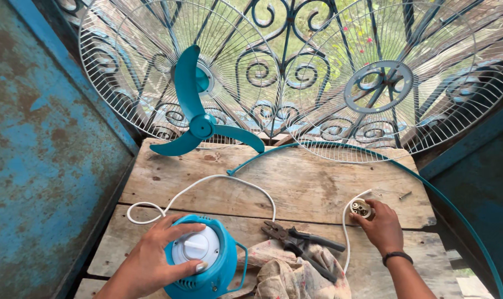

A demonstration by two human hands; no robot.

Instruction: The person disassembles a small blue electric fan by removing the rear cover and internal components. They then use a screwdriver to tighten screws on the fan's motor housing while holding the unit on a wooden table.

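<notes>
My left hand (152, 260) grips the top of a teal and white fan motor housing (204, 266) at the near edge of a worn wooden table (307, 182). My right hand (381, 227) holds a small round plug-like part (361, 208) at the end of a white cord (224, 180) that loops across the planks back toward the motor. Dark pliers (298, 241) lie between my hands, partly on a crumpled cloth (290, 271).
A teal three-blade fan propeller (199, 119) leans at the table's back left against a white wire guard (168, 66). A second guard (395, 77) leans at the back right. A teal rim ring (450, 205) curves along the right. A rusty blue metal wall (35, 155) stands left.
</notes>
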